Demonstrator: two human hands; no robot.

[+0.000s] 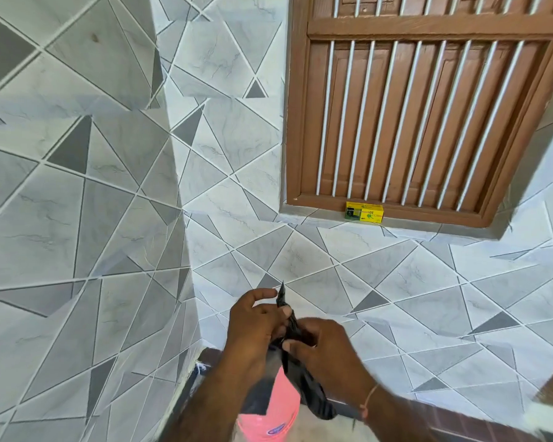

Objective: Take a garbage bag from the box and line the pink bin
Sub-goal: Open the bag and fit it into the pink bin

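A black garbage bag (312, 393) hangs crumpled between both hands, low in the middle of the view. My left hand (256, 327) pinches its upper end, where a thin point sticks up. My right hand (323, 349) grips the bag just beside and below the left. Below the hands stands the pink bin (278, 409), mostly hidden by my arms, with a blue label low on its side. The yellow and green box (364, 212) lies on the window ledge, far above the hands.
Grey and white patterned tiles cover the walls, with a protruding corner (179, 193) at the left. A brown wooden window (428, 106) with white bars is at the upper right. A dark floor border (460, 419) runs along the wall's foot.
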